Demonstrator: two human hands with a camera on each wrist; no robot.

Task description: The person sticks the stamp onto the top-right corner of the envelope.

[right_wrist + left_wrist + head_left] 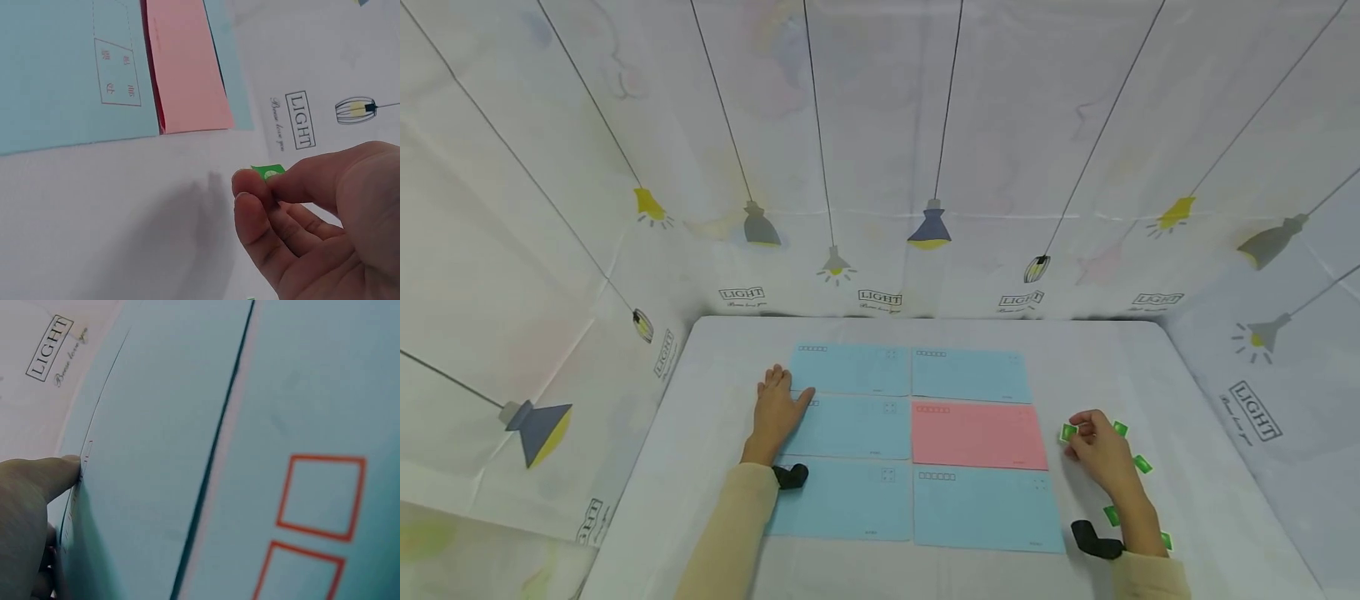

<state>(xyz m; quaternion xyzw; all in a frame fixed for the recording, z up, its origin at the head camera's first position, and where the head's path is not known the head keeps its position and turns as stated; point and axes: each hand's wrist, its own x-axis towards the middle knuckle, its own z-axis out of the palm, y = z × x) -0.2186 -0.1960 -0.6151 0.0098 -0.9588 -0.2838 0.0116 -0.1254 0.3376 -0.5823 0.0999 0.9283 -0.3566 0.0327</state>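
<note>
My right hand point(1103, 454) pinches a small green stamp point(267, 169) between thumb and fingertips, held over the white table to the right of the envelopes. My left hand point(776, 417) lies with fingers spread at the left edge of the blue envelopes; its thumb point(59, 472) touches the upper-left part of the middle-left blue envelope point(857, 429). In the right column, a pink envelope point(977, 435) lies between an upper blue envelope point(973, 377) and a lower blue one point(988, 512). Printed boxes mark the envelopes' corners.
More green stamps lie around my right forearm, among them one stamp point(1142, 464) beside the hand and another point(1112, 516) by the wrist. Other blue envelopes fill the left column, top point(846, 371) and bottom point(842, 508). A lamp-printed white cloth point(865, 125) hangs behind the table.
</note>
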